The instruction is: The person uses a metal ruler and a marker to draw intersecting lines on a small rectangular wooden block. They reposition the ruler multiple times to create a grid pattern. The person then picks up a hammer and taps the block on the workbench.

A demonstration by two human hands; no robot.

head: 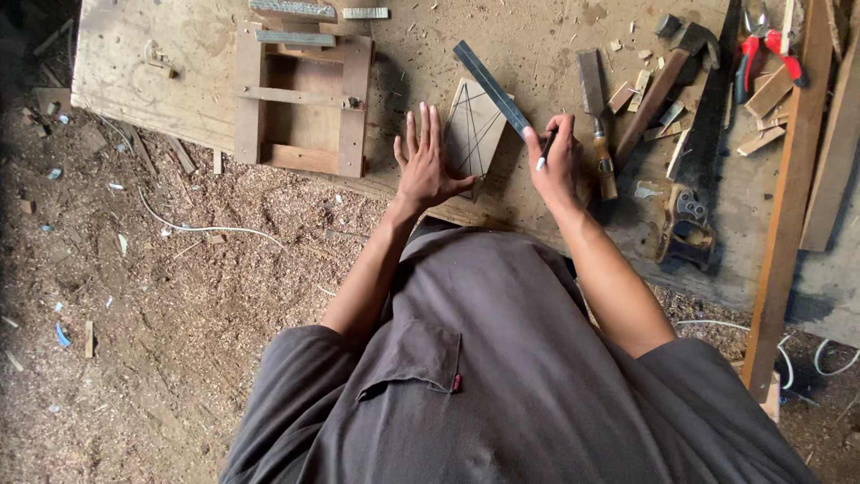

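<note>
I see my left hand (424,161) spread flat, pressing the small wooden board (475,134) near the workbench (537,54) front edge; my right hand (557,161) pinches a pen (544,152) beside the ruler (491,87). If the 1 ruler shifts, lines may go crooked.

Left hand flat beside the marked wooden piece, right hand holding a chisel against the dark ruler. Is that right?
Not quite. In the head view the right hand holds a pen, not a chisel; the chisel lies untouched on the bench. The left hand is flat beside the marked wooden piece, near the dark ruler.
</note>
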